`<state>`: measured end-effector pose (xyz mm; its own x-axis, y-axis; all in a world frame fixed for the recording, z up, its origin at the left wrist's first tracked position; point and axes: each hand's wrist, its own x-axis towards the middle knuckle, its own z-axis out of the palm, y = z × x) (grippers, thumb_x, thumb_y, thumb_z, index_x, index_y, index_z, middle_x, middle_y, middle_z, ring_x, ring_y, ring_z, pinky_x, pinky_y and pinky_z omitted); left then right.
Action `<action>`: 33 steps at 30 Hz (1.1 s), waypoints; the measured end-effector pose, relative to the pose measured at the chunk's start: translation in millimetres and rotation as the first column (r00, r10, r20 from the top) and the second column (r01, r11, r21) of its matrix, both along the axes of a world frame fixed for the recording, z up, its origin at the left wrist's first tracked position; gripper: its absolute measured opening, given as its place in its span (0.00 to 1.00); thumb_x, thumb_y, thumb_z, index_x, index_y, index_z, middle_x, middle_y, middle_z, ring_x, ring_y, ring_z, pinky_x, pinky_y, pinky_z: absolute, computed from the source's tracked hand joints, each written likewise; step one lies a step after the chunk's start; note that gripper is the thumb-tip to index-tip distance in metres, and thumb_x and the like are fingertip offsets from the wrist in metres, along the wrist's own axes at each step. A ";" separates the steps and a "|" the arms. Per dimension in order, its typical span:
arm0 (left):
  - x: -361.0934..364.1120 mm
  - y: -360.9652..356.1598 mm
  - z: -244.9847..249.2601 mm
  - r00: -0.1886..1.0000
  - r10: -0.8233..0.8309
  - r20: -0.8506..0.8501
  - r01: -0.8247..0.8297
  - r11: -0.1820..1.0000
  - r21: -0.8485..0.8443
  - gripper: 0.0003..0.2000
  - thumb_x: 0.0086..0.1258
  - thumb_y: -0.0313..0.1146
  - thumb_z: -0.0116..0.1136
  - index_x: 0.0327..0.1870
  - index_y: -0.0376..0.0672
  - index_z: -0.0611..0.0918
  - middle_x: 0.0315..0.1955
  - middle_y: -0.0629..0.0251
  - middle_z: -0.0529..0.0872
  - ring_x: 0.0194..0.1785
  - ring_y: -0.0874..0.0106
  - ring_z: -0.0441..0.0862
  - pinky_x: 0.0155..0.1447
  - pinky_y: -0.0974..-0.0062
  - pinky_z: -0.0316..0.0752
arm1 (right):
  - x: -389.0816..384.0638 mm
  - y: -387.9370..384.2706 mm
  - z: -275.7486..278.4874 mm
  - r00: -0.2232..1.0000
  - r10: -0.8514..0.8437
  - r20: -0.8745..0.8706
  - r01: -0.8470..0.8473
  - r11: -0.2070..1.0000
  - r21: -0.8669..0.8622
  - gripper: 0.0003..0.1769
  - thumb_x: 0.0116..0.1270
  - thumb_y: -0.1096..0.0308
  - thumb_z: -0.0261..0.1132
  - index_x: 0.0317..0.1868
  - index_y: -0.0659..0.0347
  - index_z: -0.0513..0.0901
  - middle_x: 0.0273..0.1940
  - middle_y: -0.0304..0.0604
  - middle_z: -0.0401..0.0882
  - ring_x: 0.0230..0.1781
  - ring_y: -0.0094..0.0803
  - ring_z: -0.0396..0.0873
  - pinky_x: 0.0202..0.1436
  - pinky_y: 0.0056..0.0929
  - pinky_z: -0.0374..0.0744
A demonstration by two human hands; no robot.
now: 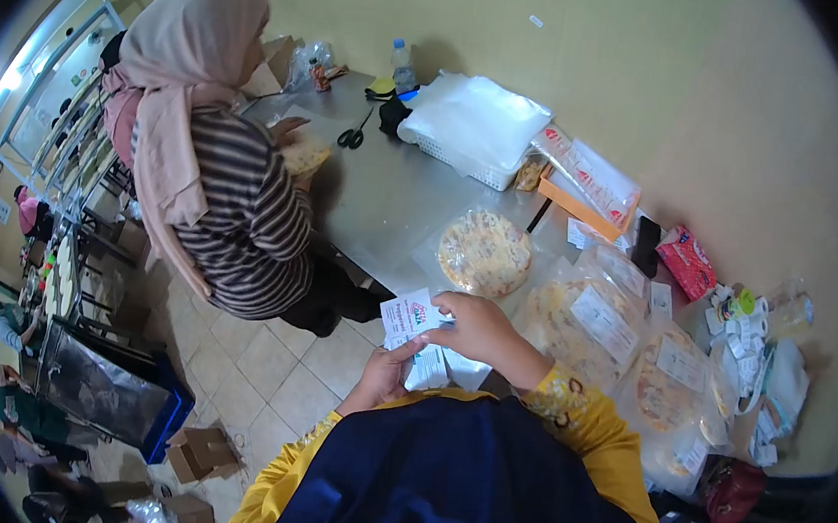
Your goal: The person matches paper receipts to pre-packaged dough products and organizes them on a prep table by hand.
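Note:
In front of my body, a white printed label [410, 315] with a red-and-green logo is held between both hands. My right hand [481, 329] pinches its right side, while my left hand [385, 372] grips the lower edge. Further white paper pieces [427, 368] show just below my fingers; how they are held is hidden. Beyond my right hand lies a pizza in clear plastic [485, 253] on the metal table [369, 202]. To its right are several bagged pizzas [573, 325], some bearing white labels [605, 324].
Across the table a co-worker in a striped top [244, 216] handles a bagged pizza [305, 158]. Scissors [353, 136], a white basket [468, 162] of plastic sheets, an orange tray [583, 208], a phone [646, 245] and label rolls [747, 330] line the wall side.

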<state>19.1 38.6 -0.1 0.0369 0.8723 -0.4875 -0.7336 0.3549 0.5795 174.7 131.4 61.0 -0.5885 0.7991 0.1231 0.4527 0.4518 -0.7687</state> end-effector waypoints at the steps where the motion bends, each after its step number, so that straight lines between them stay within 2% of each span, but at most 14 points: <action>1: -1.6 1.4 -2.0 0.999 -0.021 -0.026 0.020 0.999 -0.032 0.18 0.63 0.28 0.58 0.54 0.35 0.72 0.45 0.58 0.81 0.47 0.64 0.80 0.52 0.63 0.75 | -5.0 6.7 -11.4 0.997 0.048 0.056 -0.040 0.990 -0.133 0.20 0.47 0.61 0.71 0.37 0.67 0.78 0.36 0.49 0.79 0.36 0.46 0.78 0.40 0.35 0.76; 2: -2.4 2.5 4.5 0.999 -0.025 -0.048 0.021 0.997 -0.078 0.18 0.62 0.27 0.59 0.52 0.34 0.73 0.43 0.59 0.82 0.46 0.64 0.81 0.51 0.64 0.75 | -9.7 10.6 -29.5 0.993 -0.045 -0.108 0.028 0.988 -0.149 0.17 0.45 0.63 0.73 0.30 0.66 0.79 0.27 0.46 0.80 0.27 0.39 0.79 0.34 0.31 0.77; 5: -14.0 8.5 -2.0 0.994 -0.064 -0.091 0.050 0.986 -0.157 0.19 0.61 0.26 0.59 0.54 0.33 0.72 0.44 0.58 0.81 0.45 0.63 0.81 0.51 0.64 0.76 | -12.6 20.1 -58.2 0.973 -0.093 -0.213 -0.001 0.916 -0.402 0.16 0.45 0.65 0.74 0.28 0.67 0.79 0.25 0.44 0.80 0.25 0.29 0.78 0.32 0.25 0.75; 8: -27.5 16.3 3.1 0.991 -0.135 0.010 0.135 0.984 -0.114 0.20 0.64 0.32 0.56 0.56 0.36 0.70 0.47 0.58 0.80 0.48 0.63 0.80 0.53 0.63 0.75 | -17.1 24.6 -73.3 0.910 -0.195 -0.365 0.000 0.882 -0.472 0.14 0.46 0.69 0.74 0.29 0.68 0.80 0.25 0.41 0.80 0.26 0.22 0.76 0.31 0.22 0.75; 11: -46.3 26.4 15.9 0.972 -0.136 0.190 0.152 0.986 -0.071 0.22 0.66 0.40 0.52 0.59 0.40 0.69 0.51 0.59 0.78 0.52 0.62 0.78 0.56 0.61 0.73 | -23.9 34.0 -68.1 0.872 -0.298 -0.389 0.030 0.825 -0.564 0.12 0.48 0.71 0.73 0.31 0.69 0.81 0.26 0.41 0.81 0.26 0.21 0.76 0.32 0.21 0.75; 12: -52.7 28.3 11.0 0.967 -0.178 0.185 0.189 0.981 -0.045 0.24 0.67 0.47 0.50 0.60 0.43 0.68 0.54 0.60 0.76 0.56 0.62 0.75 0.59 0.60 0.69 | -27.8 36.4 -68.0 0.871 -0.311 -0.379 0.051 0.827 -0.560 0.11 0.50 0.73 0.72 0.33 0.68 0.82 0.27 0.41 0.81 0.27 0.21 0.77 0.32 0.20 0.75; 15: -67.6 32.3 -6.1 0.944 -0.160 0.288 0.166 0.986 0.001 0.25 0.66 0.48 0.51 0.60 0.42 0.68 0.54 0.61 0.76 0.58 0.62 0.73 0.62 0.60 0.66 | -46.6 34.4 -63.4 0.782 -0.398 -0.480 0.023 0.788 -0.616 0.09 0.52 0.75 0.70 0.34 0.68 0.81 0.28 0.41 0.81 0.27 0.21 0.76 0.32 0.18 0.75; 19: -88.0 46.8 -8.6 0.956 -0.107 0.273 0.113 0.994 -0.008 0.26 0.66 0.48 0.51 0.61 0.44 0.68 0.56 0.61 0.75 0.59 0.61 0.71 0.65 0.59 0.61 | -83.9 24.1 -77.6 0.688 -0.496 -0.530 0.056 0.764 -0.642 0.07 0.55 0.77 0.68 0.32 0.66 0.77 0.29 0.39 0.80 0.27 0.19 0.76 0.32 0.17 0.74; 20: -95.8 50.1 -7.2 0.966 -0.134 0.222 0.139 0.990 -0.005 0.26 0.67 0.49 0.49 0.62 0.43 0.67 0.58 0.60 0.73 0.60 0.60 0.70 0.65 0.59 0.59 | -93.4 21.0 -84.4 0.674 -0.505 -0.540 0.069 0.770 -0.634 0.07 0.55 0.77 0.67 0.31 0.66 0.76 0.29 0.39 0.80 0.27 0.19 0.76 0.31 0.17 0.74; 22: -123.5 55.6 -4.9 0.936 -0.222 0.274 0.237 0.971 -0.021 0.27 0.67 0.50 0.47 0.62 0.43 0.66 0.59 0.60 0.72 0.60 0.60 0.70 0.66 0.58 0.58 | -111.5 14.9 -87.0 0.672 -0.534 -0.513 0.116 0.760 -0.639 0.07 0.57 0.77 0.66 0.30 0.65 0.74 0.29 0.39 0.80 0.28 0.19 0.76 0.30 0.17 0.74; 25: -159.1 61.5 -9.7 0.908 -0.314 0.276 0.328 0.945 -0.006 0.28 0.68 0.51 0.44 0.64 0.43 0.65 0.59 0.59 0.71 0.61 0.59 0.68 0.66 0.57 0.57 | -143.6 5.0 -85.6 0.585 -0.623 -0.519 0.102 0.692 -0.715 0.05 0.59 0.78 0.63 0.33 0.64 0.73 0.30 0.40 0.80 0.30 0.20 0.77 0.32 0.18 0.74; 28: -182.3 64.3 -10.2 0.881 -0.365 0.301 0.381 0.925 0.006 0.27 0.69 0.51 0.44 0.64 0.44 0.65 0.59 0.59 0.72 0.61 0.59 0.69 0.66 0.58 0.57 | -166.8 -4.6 -95.2 0.456 -0.682 -0.571 0.055 0.662 -0.747 0.04 0.62 0.78 0.60 0.36 0.64 0.73 0.33 0.43 0.80 0.33 0.23 0.78 0.36 0.21 0.75; 32: -204.1 67.4 -25.3 0.799 -0.468 0.378 0.479 0.875 0.072 0.26 0.70 0.49 0.42 0.64 0.44 0.64 0.59 0.60 0.72 0.61 0.59 0.69 0.66 0.58 0.58 | -181.8 -21.8 -89.4 0.258 -0.783 -0.566 -0.091 0.564 -0.821 0.05 0.63 0.74 0.59 0.39 0.64 0.73 0.38 0.43 0.79 0.37 0.29 0.78 0.43 0.27 0.77; 33: -207.6 67.7 -33.2 0.774 -0.498 0.392 0.501 0.859 0.103 0.26 0.70 0.49 0.41 0.64 0.44 0.64 0.59 0.60 0.72 0.61 0.59 0.69 0.66 0.59 0.58 | -181.7 -26.1 -90.5 0.185 -0.837 -0.515 -0.123 0.500 -0.857 0.06 0.63 0.74 0.59 0.40 0.64 0.73 0.38 0.43 0.79 0.37 0.30 0.78 0.44 0.28 0.77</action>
<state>-188.4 106.3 -33.3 0.6548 0.6742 -0.3416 -0.6145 0.7381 0.2787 -7.0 105.2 -29.5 -0.0872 0.9194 -0.3834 -0.7215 -0.3237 -0.6121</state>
